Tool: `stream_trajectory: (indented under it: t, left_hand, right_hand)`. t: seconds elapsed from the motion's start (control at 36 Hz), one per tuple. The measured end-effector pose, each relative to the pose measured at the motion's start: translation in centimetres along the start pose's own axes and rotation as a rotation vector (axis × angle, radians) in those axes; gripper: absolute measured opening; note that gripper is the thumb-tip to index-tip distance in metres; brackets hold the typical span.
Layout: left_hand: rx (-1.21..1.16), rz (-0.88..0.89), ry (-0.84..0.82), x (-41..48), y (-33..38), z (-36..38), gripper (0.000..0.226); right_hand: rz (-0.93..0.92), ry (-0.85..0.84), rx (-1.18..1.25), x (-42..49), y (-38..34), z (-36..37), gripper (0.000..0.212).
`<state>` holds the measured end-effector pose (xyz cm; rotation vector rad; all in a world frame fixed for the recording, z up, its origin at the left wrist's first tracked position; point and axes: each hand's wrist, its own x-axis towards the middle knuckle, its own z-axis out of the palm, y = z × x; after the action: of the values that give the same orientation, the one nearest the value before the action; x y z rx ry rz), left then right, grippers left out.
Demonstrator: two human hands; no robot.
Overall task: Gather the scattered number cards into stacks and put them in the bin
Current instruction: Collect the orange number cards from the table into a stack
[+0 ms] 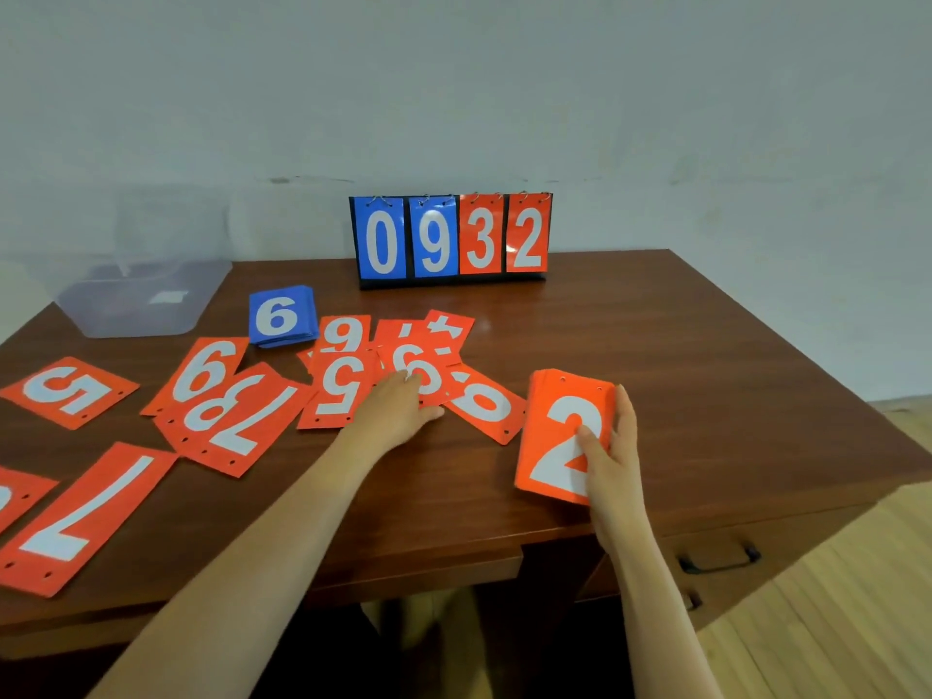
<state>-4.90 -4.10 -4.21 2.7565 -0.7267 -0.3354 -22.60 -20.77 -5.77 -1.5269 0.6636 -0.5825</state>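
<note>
On the brown table, your right hand grips a red stack near the front right edge, top card a 2. Thumb pressed across the digit, fingers curled round the stack's right side. Stack is tilted up toward you; can't tell if its lower edge touches the table. Your left hand lies flat, fingers straight and relaxed, tips on the overlapping red cards mid-table: holding nothing, just touching. The card under the tips is blurred, digit unclear.

More loose red ones spread to the left:
- a 5 card just beside your left hand
- overlapped 7 and 8 cards
- a 9 card partly under them
- a sideways 5 card far left
- a big 7 card at the front left edge

A lone red card lies between your two hands. The blue stack, 6 on top, sits squared up behind the red spread. The clear bin is at the far left corner, well apart from both hands, contents blurred. A scoreboard reading 0932 stands at the back edge.
</note>
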Motion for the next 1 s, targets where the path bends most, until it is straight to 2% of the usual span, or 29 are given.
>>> stream_trajectory:
  t: [0.06, 0.22, 0.28, 0.36, 0.47, 0.72, 0.78, 0.83, 0.92, 1.0]
  left_hand:
    - [0.080, 0.024, -0.013, 0.0, 0.0, -0.5, 0.060]
    - [0.378, 0.124, 0.085, -0.4, 0.7, -0.2, 0.039]
    - [0.396, 0.174, 0.103, -0.7, 0.7, 0.0, 0.034]
    - [0.369, 0.202, 0.128, -1.0, 0.3, 0.1, 0.041]
    - [0.219, 0.234, 0.232, -1.8, -0.5, -0.6, 0.051]
    - [-0.430, 0.270, 0.458, -3.3, -0.7, -2.5, 0.037]
    - [-0.581, 0.248, 0.448, -3.8, -0.4, -2.9, 0.039]
    - [-0.720, 0.230, 0.357, -4.1, -0.2, -3.2, 0.050]
    - [-0.737, 0.215, 0.226, -4.5, -0.4, -3.2, 0.055]
    - [-0.588, 0.197, 0.372, -4.3, -0.8, -2.8, 0.034]
  right_hand:
    - [0.002, -0.018, 0.001, 0.1, 0.1, 0.3, 0.058]
    - [0.014, -0.021, -0.019, 0.4, 0.6, 1.1, 0.055]
    - [0.008, -0.021, -0.029, 0.4, 0.7, 1.3, 0.055]
    - [0.004, -0.019, -0.043, 0.6, 0.6, 1.6, 0.055]
    - [-0.005, -0.025, -0.047, 0.7, 0.4, 1.9, 0.055]
    - [-0.017, -0.024, -0.029, 0.5, -0.1, 2.3, 0.055]
    - [-0.021, -0.024, -0.024, 0.4, -0.2, 2.4, 0.055]
    - [-0.025, -0.021, -0.021, 0.4, -0.3, 2.4, 0.055]
    - [-0.028, -0.013, -0.028, 0.3, -0.4, 2.4, 0.054]
    - [-0.041, -0.009, -0.026, 0.2, -0.5, 2.4, 0.054]
